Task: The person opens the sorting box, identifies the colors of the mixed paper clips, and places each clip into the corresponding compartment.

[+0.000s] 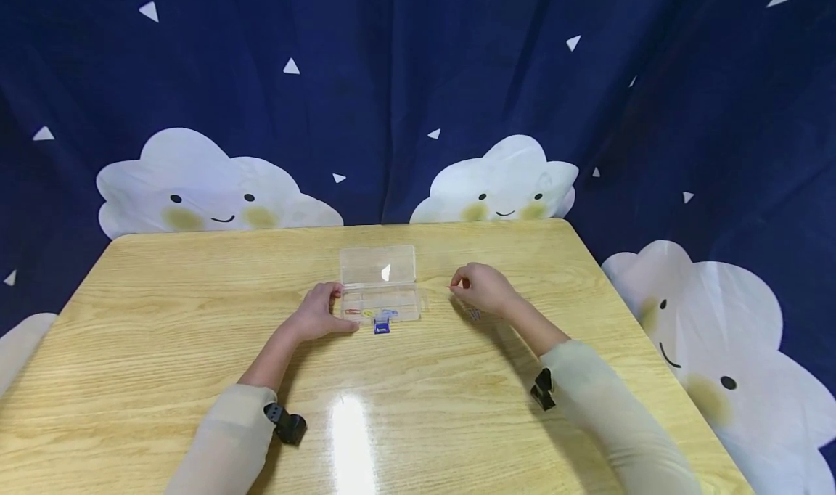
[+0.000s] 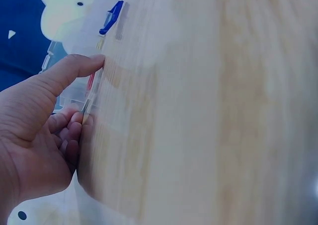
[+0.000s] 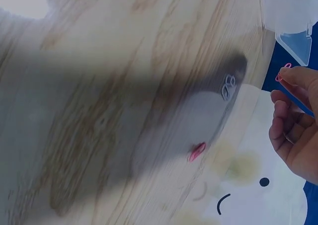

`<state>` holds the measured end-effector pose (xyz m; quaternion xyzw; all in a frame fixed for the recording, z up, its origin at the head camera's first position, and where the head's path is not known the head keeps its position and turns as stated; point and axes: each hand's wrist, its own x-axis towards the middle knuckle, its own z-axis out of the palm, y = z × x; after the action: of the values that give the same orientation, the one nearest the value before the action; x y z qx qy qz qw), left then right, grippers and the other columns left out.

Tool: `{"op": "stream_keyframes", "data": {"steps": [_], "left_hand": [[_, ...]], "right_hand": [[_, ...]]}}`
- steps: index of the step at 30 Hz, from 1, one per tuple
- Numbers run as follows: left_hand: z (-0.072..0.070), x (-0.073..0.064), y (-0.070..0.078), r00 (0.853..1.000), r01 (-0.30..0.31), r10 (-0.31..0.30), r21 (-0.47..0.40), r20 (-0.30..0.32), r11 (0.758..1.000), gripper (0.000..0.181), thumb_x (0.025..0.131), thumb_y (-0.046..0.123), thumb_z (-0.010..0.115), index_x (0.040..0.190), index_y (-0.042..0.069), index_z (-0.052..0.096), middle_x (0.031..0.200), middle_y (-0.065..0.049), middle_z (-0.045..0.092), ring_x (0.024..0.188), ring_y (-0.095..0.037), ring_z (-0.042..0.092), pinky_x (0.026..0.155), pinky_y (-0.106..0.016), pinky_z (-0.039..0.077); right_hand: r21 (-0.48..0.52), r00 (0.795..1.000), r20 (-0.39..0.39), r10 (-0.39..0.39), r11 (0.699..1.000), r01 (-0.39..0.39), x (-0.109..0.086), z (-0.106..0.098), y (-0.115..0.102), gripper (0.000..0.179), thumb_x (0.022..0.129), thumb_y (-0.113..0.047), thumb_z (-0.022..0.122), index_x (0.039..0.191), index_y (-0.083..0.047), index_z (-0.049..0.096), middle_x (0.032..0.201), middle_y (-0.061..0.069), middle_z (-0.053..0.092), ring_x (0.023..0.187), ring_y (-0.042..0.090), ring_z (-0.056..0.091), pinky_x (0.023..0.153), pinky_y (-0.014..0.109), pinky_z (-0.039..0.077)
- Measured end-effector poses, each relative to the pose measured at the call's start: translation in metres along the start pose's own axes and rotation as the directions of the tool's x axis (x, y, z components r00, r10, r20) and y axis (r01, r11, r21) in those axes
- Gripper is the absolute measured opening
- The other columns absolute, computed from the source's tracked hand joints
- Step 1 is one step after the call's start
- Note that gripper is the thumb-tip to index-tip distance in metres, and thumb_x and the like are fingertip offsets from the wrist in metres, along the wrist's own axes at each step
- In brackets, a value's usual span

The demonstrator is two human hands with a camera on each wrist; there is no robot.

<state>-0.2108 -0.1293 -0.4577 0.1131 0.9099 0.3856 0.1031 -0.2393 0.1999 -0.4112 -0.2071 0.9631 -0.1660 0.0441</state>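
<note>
A clear plastic compartment box [image 1: 408, 311] stands on the table with its lid [image 1: 375, 265] raised at the back. Red, yellow and blue paper clips [image 1: 389, 313] lie in its front compartments, and a blue latch [image 1: 382, 326] hangs at the front. My left hand [image 1: 318, 312] holds the box's left end, thumb at the front edge and fingers at the far side. To the right of the box, my right hand [image 1: 486, 288] pinches a pink paper clip [image 3: 282, 74] between thumb and fingertip, above the table. Below that hand lie pale paper clips [image 3: 228, 87] and a red one [image 3: 197, 151].
The wooden table [image 1: 196, 335] extends on all sides of the box. A dark blue curtain [image 1: 392, 81] with white clouds hangs behind its far edge and along the right. Black wrist mounts [image 1: 287, 424] sit on both sleeves.
</note>
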Motion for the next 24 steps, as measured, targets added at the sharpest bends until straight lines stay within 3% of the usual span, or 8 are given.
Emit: {"op": "stream_keyframes", "data": {"steps": [6, 24], "left_hand": [[0.001, 0.002, -0.003, 0.999, -0.033, 0.033, 0.001, -0.016, 0.999, 0.075, 0.067, 0.028, 0.082, 0.123, -0.005, 0.044, 0.122, -0.025, 0.046, 0.112, -0.036, 0.042, 0.098, -0.050, 0.035], [0.000, 0.001, -0.001, 1.000, -0.006, 0.006, -0.003, -0.002, 1.000, 0.078, 0.068, 0.029, 0.081, 0.126, -0.005, 0.041, 0.123, -0.023, 0.045, 0.110, -0.034, 0.041, 0.094, -0.047, 0.036]], "right_hand": [[0.016, 1.000, 0.019, -0.011, 1.000, 0.011, 0.004, 0.001, -0.013, 0.013, 0.090, -0.022, 0.062, 0.091, -0.012, 0.070, 0.074, 0.000, 0.057, 0.061, 0.011, 0.046, 0.058, 0.026, 0.038], [-0.020, 0.992, -0.001, -0.129, 0.991, 0.129, 0.014, 0.014, -0.046, 0.012, 0.087, -0.023, 0.064, 0.087, -0.012, 0.069, 0.071, -0.002, 0.056, 0.062, 0.009, 0.047, 0.059, 0.024, 0.039]]}}
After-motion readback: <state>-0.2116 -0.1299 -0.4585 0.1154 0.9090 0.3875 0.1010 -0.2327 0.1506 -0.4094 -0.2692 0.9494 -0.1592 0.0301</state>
